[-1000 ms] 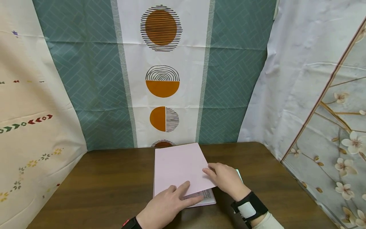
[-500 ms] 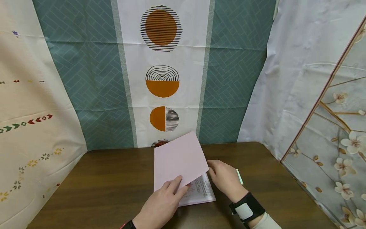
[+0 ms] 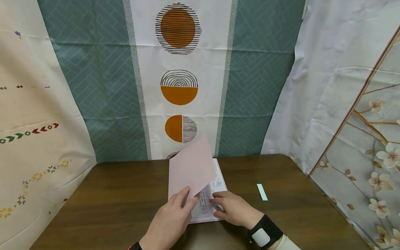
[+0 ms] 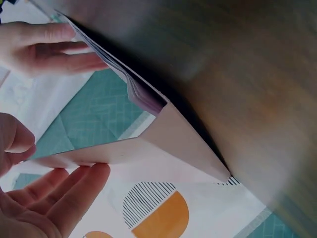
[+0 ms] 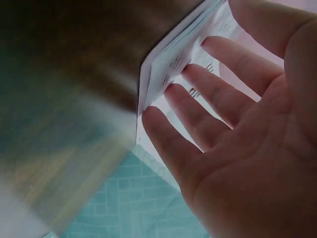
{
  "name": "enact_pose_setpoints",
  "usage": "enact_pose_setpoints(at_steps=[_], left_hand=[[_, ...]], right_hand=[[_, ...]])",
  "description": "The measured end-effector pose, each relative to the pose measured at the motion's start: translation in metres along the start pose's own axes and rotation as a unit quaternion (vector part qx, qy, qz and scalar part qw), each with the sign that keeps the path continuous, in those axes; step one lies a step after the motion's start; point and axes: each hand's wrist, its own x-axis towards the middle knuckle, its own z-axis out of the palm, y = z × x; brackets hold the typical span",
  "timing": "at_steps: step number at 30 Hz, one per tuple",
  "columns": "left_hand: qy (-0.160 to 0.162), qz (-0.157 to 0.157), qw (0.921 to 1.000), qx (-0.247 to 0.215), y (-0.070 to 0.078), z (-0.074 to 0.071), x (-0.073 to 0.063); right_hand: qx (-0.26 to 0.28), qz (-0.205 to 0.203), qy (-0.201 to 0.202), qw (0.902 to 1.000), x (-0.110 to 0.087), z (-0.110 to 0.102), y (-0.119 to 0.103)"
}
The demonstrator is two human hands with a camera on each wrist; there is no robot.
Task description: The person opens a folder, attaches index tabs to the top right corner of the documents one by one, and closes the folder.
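A book with a plain pink cover (image 3: 191, 166) lies on the table, its cover lifted and tilted up to the left. My left hand (image 3: 168, 218) pinches the cover's lower right part; the left wrist view shows the thumb on one side and fingers (image 4: 74, 191) on the other. Under the cover lies a printed page (image 3: 203, 203) with text and small diagrams. My right hand (image 3: 234, 208) rests at the book's right side, fingertips over the page. In the right wrist view its fingers (image 5: 198, 116) stretch along the edges of the pages (image 5: 173, 64).
A small pale mint strip (image 3: 262, 192) lies on the brown wooden table (image 3: 125, 194), right of the book. Patterned cloth (image 3: 103, 86) hangs behind the table's far edge, with more cloth at both sides.
My left hand has raised the pink cover further and swung it leftward, baring more of the printed page. My right hand has left the cover's edge and moved down-left onto the page.
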Motion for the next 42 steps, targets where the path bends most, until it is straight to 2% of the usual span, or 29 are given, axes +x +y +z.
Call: enact_pose_setpoints(at_steps=[4,10,15,21,24,27,31,36,42], left_hand=[[0.014,-0.015,0.9997,0.011,-0.003,-0.007,0.003],[0.09,-0.017,0.9946,0.049,-0.009,-0.019,0.01],[0.159,-0.005,0.9829,0.093,-0.017,-0.024,0.013],[0.221,0.008,0.9653,0.138,-0.029,-0.028,0.017],[0.241,0.009,0.957,0.161,-0.032,-0.032,0.018],[0.244,0.012,0.9547,0.17,-0.032,-0.037,0.019],[0.23,0.0,0.9583,0.17,-0.033,-0.047,0.022],[0.225,-0.042,0.9598,0.162,-0.04,-0.062,0.022],[0.171,-0.108,0.9639,0.173,-0.05,-0.08,0.021]], right_hand=[[-0.011,-0.004,0.001,0.9999,0.001,0.001,-0.002],[-0.019,0.009,-0.009,0.9997,0.003,0.0,-0.005],[-0.011,0.025,-0.024,0.9993,0.003,-0.001,-0.006],[-0.005,0.03,-0.026,0.9992,0.003,-0.002,-0.005],[-0.001,0.032,-0.028,0.9991,0.003,-0.002,-0.005],[0.004,0.036,-0.029,0.9989,0.003,-0.003,-0.006],[0.007,0.04,-0.029,0.9987,0.002,-0.002,-0.006],[0.001,0.036,-0.027,0.999,0.003,0.0,-0.006],[0.003,0.035,-0.023,0.9991,0.001,0.002,-0.006]])
